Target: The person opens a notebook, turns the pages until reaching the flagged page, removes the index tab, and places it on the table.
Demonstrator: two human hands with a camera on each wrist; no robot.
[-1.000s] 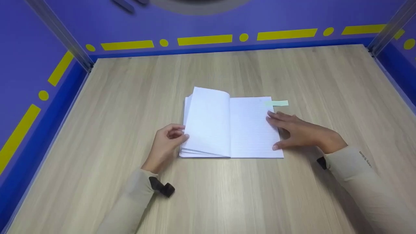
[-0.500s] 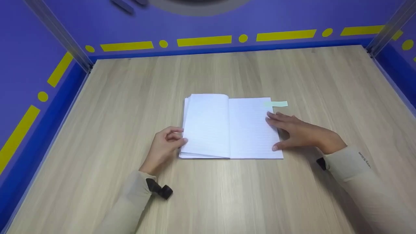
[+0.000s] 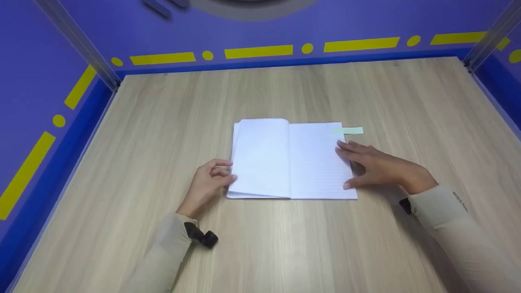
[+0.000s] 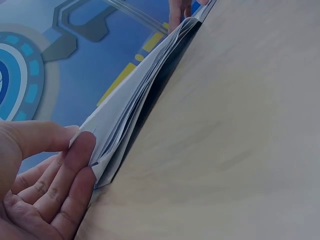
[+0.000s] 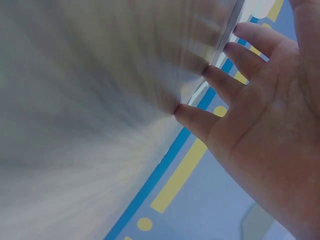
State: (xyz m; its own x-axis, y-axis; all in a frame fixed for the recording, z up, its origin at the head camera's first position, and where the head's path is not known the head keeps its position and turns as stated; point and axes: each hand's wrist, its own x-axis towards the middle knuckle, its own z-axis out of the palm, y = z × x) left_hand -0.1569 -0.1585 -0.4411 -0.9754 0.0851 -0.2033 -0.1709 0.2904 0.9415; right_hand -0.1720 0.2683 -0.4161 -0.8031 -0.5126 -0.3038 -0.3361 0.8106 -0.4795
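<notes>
Pages on the left side of the open white lined-paper notebook (image 3: 291,160) had been lifted up a second before, and now they had dropped down flat. Both hands had stayed where they were.

One notebook lay open in the middle of the pale wood-grain counter (image 3: 122,162). Its paper was thin and smooth, with faint lines across it. Seen from the left wrist, the pages (image 4: 135,117) made a loose stack of many thin sheets, a bit fanned at the corner. One small pale green paper strip (image 3: 350,130) stuck out past the top right edge of the notebook.

There were two hands. The left hand (image 3: 207,183) sat at the left edge of the notebook. Its fingers (image 4: 80,155) were bent, and the thumb and a fingertip pinched the corner of the left pages. The right hand (image 3: 376,167) lay flat on the right page near its outer edge. Its fingers (image 5: 227,82) were straight and spread a little apart, pressing down on the paper, with the thumb near the bottom right corner.

Both arms wore soft beige sleeves (image 3: 460,219). Purple walls with yellow bars and dots (image 3: 256,51) stood around the counter.
</notes>
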